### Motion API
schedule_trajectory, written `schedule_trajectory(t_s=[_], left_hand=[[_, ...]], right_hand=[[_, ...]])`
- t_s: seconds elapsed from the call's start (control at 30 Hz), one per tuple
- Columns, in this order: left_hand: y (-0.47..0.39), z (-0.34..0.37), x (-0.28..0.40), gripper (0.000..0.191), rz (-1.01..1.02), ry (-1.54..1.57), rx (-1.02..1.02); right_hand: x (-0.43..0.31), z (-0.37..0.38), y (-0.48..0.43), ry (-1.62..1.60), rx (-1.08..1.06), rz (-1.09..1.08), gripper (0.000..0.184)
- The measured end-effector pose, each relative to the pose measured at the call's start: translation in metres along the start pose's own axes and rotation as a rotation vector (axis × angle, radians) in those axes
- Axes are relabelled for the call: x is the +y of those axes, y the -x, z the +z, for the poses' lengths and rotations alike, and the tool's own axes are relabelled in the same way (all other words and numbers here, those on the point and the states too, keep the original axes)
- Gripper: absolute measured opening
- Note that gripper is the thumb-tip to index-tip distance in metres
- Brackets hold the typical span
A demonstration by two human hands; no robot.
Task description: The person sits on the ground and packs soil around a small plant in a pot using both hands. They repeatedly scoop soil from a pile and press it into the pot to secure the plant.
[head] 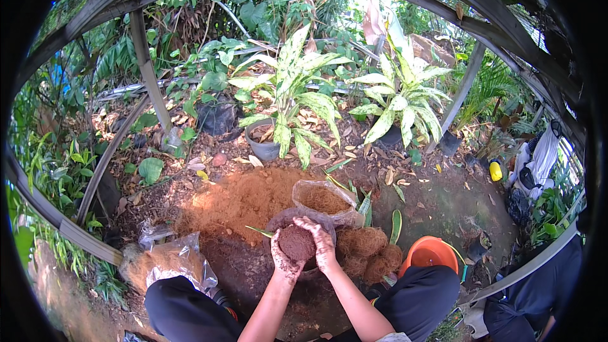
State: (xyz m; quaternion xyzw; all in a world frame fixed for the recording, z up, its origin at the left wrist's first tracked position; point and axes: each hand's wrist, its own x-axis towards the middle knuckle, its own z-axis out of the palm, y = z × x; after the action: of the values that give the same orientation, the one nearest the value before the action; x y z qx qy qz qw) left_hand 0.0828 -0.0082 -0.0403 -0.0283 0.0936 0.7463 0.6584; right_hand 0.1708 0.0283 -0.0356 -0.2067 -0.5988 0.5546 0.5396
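A rounded ball of dark brown soil [297,243] rests between my two cupped hands. My left hand [283,261] supports it from the left and below, and my right hand [323,246] curves around its right and far side. Wet soil coats both hands. Under them stands a round basin [281,221], its inside mostly hidden by my hands. Just beyond is a clear plastic bag [300,191] with loose brown fibre [324,198] in it. Several fibrous brown balls [363,241] lie to the right of the basin.
Reddish-brown soil [232,199] is heaped beyond the basin. An orange bucket [430,247] stands by my right knee; a plastic bag of fibre [173,260] lies left. Potted variegated plants [263,140] stand ahead, under a wooden frame [151,76]. Another person's dark-clothed leg [527,289] shows at right.
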Motion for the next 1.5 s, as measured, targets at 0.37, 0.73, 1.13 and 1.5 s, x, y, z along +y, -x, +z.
schedule_trajectory(t_s=[0.37,0.73,1.13,1.5], left_hand=[[-0.003,0.000,0.006,0.058,0.306,-0.625,-0.058],[0.002,-0.018,0.005,0.062,0.037,0.066,-0.111],[-0.009,-0.026,0.031,0.071,0.172,-0.186,-0.021],[-0.027,-0.081,0.097,0.045,0.050,-0.008,0.244]], right_hand=[[0.006,0.008,0.023,-0.796,0.532,0.426,0.042],[0.010,0.000,0.019,-0.457,0.444,0.133,0.043],[0.019,0.026,0.011,-0.444,0.340,0.304,0.036],[0.074,-0.004,-0.054,-0.116,-0.060,0.580,0.037]])
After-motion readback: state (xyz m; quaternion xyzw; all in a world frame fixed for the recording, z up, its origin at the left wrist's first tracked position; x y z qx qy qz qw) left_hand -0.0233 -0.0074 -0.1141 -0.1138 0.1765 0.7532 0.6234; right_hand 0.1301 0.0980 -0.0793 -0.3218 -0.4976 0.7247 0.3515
